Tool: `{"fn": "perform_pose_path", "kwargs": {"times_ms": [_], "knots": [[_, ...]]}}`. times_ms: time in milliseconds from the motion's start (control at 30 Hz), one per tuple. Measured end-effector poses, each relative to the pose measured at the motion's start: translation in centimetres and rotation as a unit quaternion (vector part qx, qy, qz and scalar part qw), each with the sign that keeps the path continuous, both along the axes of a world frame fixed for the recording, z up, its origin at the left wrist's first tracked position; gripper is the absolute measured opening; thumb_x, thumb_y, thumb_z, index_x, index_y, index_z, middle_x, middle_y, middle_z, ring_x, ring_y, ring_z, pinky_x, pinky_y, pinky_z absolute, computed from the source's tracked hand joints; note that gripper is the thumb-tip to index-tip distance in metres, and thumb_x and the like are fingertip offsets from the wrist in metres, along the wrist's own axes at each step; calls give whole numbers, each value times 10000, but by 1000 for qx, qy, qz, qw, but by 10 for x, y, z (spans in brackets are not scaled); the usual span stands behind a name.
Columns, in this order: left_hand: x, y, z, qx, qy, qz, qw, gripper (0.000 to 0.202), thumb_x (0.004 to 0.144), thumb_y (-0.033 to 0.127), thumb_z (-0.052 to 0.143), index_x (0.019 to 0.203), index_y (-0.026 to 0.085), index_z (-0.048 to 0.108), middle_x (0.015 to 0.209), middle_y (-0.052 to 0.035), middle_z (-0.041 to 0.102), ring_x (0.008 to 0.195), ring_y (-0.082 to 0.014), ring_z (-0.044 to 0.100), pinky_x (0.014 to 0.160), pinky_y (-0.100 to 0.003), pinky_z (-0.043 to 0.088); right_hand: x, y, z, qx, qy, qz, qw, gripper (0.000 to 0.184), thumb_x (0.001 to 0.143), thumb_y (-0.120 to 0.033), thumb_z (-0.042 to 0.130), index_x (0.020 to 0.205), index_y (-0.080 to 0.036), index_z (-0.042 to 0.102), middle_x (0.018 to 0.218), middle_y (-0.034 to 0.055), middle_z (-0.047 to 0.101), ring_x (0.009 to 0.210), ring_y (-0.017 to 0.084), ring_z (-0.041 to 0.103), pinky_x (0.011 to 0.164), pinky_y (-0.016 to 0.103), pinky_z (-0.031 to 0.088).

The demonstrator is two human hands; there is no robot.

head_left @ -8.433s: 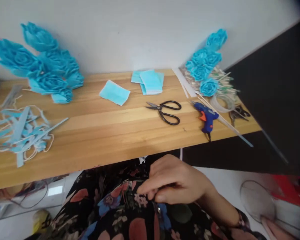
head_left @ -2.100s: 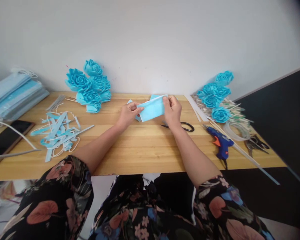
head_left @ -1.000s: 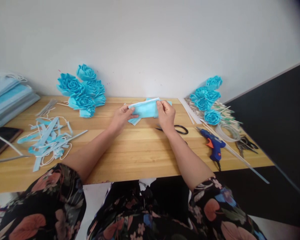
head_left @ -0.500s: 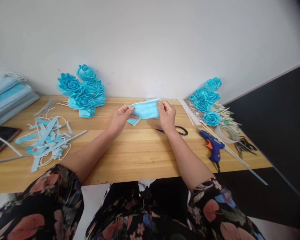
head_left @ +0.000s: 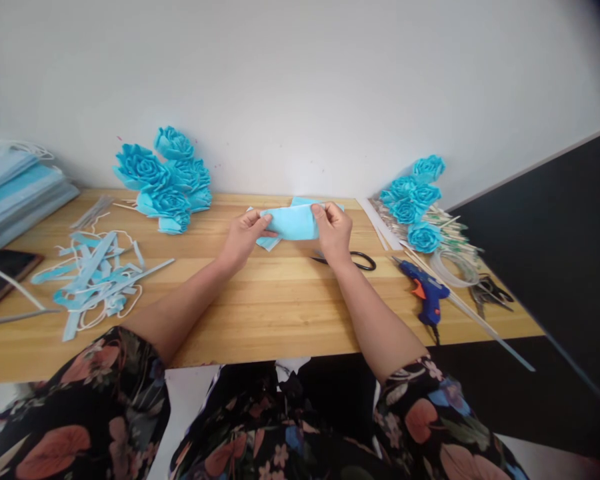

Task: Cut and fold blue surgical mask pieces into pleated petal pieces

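A rectangular piece of light blue face-mask fabric (head_left: 291, 223) is stretched between my hands above the middle of the table. My left hand (head_left: 245, 237) pinches its left end between thumb and fingers. At the right end, my right hand (head_left: 334, 230) grips the piece with the thumb on top. More blue mask pieces (head_left: 269, 243) lie on the table behind and under it, partly hidden. Black-handled scissors (head_left: 364, 261) rest beneath my right wrist, which covers part of them.
Cut strips and ear loops (head_left: 97, 277) lie left, near a phone (head_left: 10, 270) and stacked masks (head_left: 20, 193). Blue fabric roses (head_left: 167, 177) stand at the back left, others (head_left: 413, 193) at right on sticks. A blue glue gun (head_left: 427, 290) and small dark scissors (head_left: 490, 292) lie right.
The fabric has been drawn flatter, and its upper edge now sits more level. My right thumb has shifted slightly left over the piece. Both hands keep hold.
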State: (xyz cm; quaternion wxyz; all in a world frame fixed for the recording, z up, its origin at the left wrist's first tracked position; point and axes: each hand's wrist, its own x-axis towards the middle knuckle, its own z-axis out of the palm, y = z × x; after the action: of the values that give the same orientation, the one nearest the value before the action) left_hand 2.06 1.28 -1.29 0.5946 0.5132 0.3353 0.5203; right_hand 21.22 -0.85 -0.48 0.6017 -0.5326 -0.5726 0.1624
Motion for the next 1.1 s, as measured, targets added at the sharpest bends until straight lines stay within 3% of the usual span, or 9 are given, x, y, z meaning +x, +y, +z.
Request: {"fn": "perform_pose_path", "kwargs": {"times_ms": [467, 633, 767, 967, 1100], "knots": [[0, 2, 0, -34, -41, -9, 999, 376, 682, 436, 827, 751, 124, 629, 743, 3, 616, 670, -88, 608, 640, -218, 583, -3, -4, 3, 40, -68, -73, 994, 407, 941, -506, 458, 652, -222, 419, 612, -46, 305, 610, 117, 321, 581, 247, 317], [0, 2, -1, -57, -37, -25, 997, 338, 738, 397, 805, 737, 132, 596, 658, 25, 558, 557, -73, 550, 544, -219, 555, -2, -3, 4, 36, -69, -67, 995, 445, 936, -564, 452, 653, -222, 424, 612, -44, 307, 611, 119, 327, 578, 251, 315], [-1, 4, -3, -59, -34, -36, 997, 318, 737, 386, 806, 765, 128, 620, 737, 3, 609, 628, -81, 593, 617, -233, 582, -1, -1, 2, 25, -69, -65, 995, 477, 927, -606, 454, 649, -219, 434, 610, -42, 300, 609, 117, 329, 579, 249, 317], [-1, 6, -5, -48, -3, -2, 999, 341, 659, 385, 846, 751, 133, 635, 748, -2, 646, 653, -84, 597, 617, -210, 575, 1, 0, -1, 30, -63, -48, 996, 494, 934, -607, 477, 637, -217, 416, 615, -41, 277, 603, 114, 324, 584, 255, 308], [-1, 6, -4, -39, 26, 11, 999, 309, 695, 364, 817, 721, 139, 606, 687, 8, 615, 565, -74, 554, 537, -202, 523, 2, -1, 0, 36, -68, -47, 996, 495, 936, -598, 489, 633, -217, 400, 622, -40, 264, 599, 113, 311, 581, 262, 296]]}}
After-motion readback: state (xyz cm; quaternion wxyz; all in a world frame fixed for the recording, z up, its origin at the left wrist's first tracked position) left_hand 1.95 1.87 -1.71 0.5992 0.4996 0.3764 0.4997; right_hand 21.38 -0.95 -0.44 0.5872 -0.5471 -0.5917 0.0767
